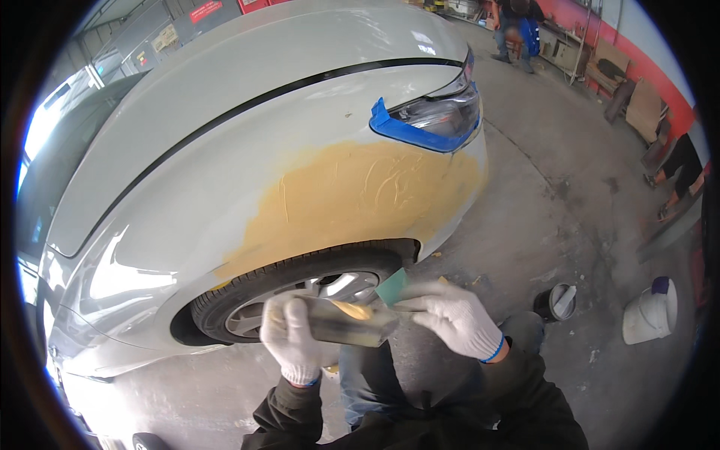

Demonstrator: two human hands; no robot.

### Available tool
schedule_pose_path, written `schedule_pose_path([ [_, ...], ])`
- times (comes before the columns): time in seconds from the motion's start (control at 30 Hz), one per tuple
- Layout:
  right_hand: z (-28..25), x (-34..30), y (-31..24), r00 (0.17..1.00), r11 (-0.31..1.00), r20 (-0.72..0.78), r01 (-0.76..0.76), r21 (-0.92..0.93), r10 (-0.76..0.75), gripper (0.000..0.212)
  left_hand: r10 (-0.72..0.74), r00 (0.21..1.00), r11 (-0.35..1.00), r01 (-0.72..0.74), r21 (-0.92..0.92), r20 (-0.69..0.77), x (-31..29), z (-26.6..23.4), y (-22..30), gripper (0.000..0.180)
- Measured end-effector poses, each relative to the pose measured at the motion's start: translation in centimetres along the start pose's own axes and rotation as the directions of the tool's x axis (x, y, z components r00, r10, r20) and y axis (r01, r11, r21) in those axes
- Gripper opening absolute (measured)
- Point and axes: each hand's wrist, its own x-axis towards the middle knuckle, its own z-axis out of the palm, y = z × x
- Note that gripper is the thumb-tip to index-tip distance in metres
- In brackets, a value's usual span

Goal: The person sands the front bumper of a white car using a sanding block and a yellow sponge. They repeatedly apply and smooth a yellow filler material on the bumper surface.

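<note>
Left hand [291, 339] clasps a board [330, 328] bearing yellow paste [352, 310]; right hand [461, 322] pinches a green spreader [391, 287], near the wheel [244, 321]. Paste is apparently being worked; the next stroke calls for a steady board.

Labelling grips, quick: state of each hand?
Left hand: closed, holding grey board with yellow putty.
Right hand: closed, holding green spreader.

Passage between can [547, 307] and bucket [643, 321]; wheel [345, 283], fender [225, 195] block ahead (knee [525, 328] beside right hand [461, 322]).
</note>
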Motion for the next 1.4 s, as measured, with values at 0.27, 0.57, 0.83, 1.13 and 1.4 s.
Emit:
schedule_pose_path([
  [0.27, 3.8, 0.3, -2.7, 0.736, 0.658, -0.359, -0.153, 0.738, 0.574, 0.010, 0.044, 0.999, 0.962, -0.042, -0.269, 0.003, -4.2, 3.4, 0.3, 0.030],
  [0.57, 5.4, 1.4, -2.7, 0.647, 0.680, -0.575, 0.118, 0.724, 0.500, 0.018, 0.152, 0.926, 0.981, -0.185, 0.066, 0.347, -4.2, 1.1, -0.8, 0.016],
  [0.83, 1.8, 0.5, -1.1, 0.986, 0.972, -0.069, -0.133, 0.195, 0.149, 0.025, 0.034, 0.985, 0.997, -0.046, 0.069, 0.171, -0.4, 0.0, -0.8, 0.010],
  [1.13, 8.7, 0.0, 0.2, 0.736, 0.607, -0.292, -0.199, 0.770, 0.611, 0.016, 0.118, 0.971, 0.981, -0.147, 0.128, 0.209, -4.0, 2.1, -0.8, 0.018],
  [1.4, 2.0, 7.8, -1.0, 0.692, 0.879, -0.589, 0.143, -0.455, -0.417, 0.036, -0.110, 0.984, 0.980, 0.084, 0.181, 0.140, -5.5, -2.1, -2.5, 0.013],
])
